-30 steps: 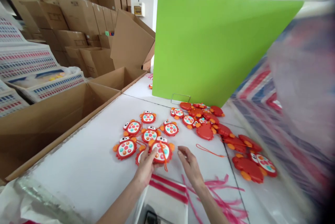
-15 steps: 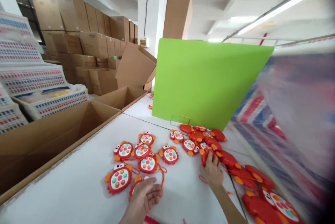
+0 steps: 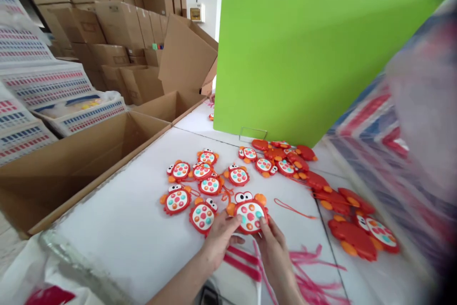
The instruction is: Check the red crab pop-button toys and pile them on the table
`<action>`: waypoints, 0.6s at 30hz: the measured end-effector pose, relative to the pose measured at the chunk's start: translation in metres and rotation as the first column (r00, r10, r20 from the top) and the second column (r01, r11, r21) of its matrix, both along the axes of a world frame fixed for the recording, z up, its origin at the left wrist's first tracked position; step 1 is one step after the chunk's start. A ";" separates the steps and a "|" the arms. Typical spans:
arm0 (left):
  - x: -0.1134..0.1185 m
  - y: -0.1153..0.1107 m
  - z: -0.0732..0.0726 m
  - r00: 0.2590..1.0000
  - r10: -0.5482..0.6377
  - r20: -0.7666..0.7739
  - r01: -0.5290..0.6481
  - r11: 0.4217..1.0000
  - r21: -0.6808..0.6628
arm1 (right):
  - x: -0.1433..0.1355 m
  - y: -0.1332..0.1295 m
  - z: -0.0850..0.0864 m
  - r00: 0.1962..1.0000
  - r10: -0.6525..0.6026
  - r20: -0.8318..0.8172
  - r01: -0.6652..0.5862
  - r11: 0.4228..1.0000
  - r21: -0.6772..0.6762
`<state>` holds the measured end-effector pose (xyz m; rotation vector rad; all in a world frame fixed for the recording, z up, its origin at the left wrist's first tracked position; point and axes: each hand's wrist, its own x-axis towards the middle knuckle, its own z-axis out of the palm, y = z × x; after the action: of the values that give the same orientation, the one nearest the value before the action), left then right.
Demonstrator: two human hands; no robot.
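Observation:
Between my two hands is a red crab-shaped toy (image 3: 250, 215) with orange claws, white eyes and a white face of coloured buttons. My left hand (image 3: 222, 233) grips its left side, the thumb on the front. On its right edge my right hand (image 3: 273, 238) is closed, thumb at the lower corner. Close by my left hand lies another crab toy (image 3: 203, 215), button side up. Several more crab toys (image 3: 210, 184) form a loose group behind it, some with orange cords. A loose red cord loop (image 3: 294, 208) rests to the right of the held toy.
A pile of crab toys (image 3: 333, 200) runs along the table's right side. Pink strips (image 3: 310, 274) and a pink-handled item (image 3: 243, 262) lie near me. A green board (image 3: 303, 62) stands behind. Open cardboard boxes (image 3: 96, 152) line the left edge, with white crates (image 3: 91, 117) beyond.
My right hand has brought a crab toy from the right pile to the middle, where both hands now hold it. My left hand has closed on it. The view has tilted downward.

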<state>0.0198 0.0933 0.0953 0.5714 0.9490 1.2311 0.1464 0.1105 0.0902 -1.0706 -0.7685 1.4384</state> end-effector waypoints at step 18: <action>-0.020 -0.019 0.009 0.988 0.005 -0.153 0.005 0.998 0.063 | -0.001 -0.025 0.020 0.980 0.145 0.136 -0.150 0.988 0.031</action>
<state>0.0002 0.0741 0.1041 0.7245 1.0415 1.2337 0.1450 0.0853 0.1101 -1.1051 -0.9870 1.4796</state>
